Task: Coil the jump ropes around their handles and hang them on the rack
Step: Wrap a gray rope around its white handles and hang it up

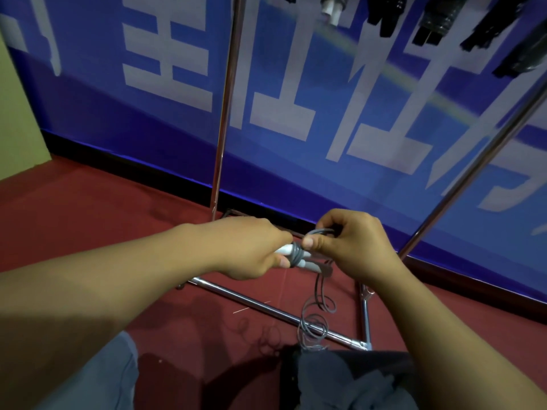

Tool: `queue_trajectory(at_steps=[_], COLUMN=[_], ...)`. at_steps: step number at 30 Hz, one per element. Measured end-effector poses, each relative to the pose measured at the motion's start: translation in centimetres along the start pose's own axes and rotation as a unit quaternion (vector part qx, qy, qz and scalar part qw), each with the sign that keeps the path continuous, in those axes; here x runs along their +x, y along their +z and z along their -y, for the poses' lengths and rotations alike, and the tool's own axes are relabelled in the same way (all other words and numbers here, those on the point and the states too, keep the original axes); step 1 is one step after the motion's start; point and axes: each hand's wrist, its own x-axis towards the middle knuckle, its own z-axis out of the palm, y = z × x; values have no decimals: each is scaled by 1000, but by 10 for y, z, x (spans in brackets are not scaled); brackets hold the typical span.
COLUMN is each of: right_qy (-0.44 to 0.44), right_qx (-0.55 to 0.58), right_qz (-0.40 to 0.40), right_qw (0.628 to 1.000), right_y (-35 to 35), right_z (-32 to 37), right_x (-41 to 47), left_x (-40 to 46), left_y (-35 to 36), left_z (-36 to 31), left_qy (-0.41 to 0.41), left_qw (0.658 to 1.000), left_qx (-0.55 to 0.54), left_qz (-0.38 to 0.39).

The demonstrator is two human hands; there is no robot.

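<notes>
Red floor | left hand grips white handles | right hand pinches grey rope

Grey rope on white handles, dark red floor, blue banner (white lettering).

Dark red carpet floor. Behind it a blue banner wall with large pale characters and a black baseboard along its foot. Yellow-green wall at left. Dim, soft lighting.
</notes>
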Motion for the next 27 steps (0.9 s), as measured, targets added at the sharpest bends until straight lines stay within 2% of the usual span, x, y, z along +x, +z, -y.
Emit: queue_trajectory(at_steps=[4,9,12,15,21,23,25,27], right_qy=[19,78,100,97,110,110,119,147], right_qx=[29,97,200,303,451,455,412,400], right_qz=[32,91,163,207,215,213,205,187], right_qw=[999,988,961,925,859,858,880,885], right_y=[7,4,1,-1,-5,-3,0,1], right_z=[1,-5,-8,-14,-24,-25,-22,-17], right_x=[1,6,7,9,17,17,17,19], left_x=[-3,-6,-9,-12,-7,-4,-1,2], left_y=[-2,-1,1,0,-8,-8,-8,-10], left_z=[0,2,0,-5,-15,-16,-15,-14], left_qy=[19,42,56,79,104,87,65,51], left_qw=[997,997,998,995,961,938,916,887], left_qx=[69,61,33,-52,-246,-323,-379,-434], left_qz=[-6,-14,-8,-10,-69,-88,-116,-146])
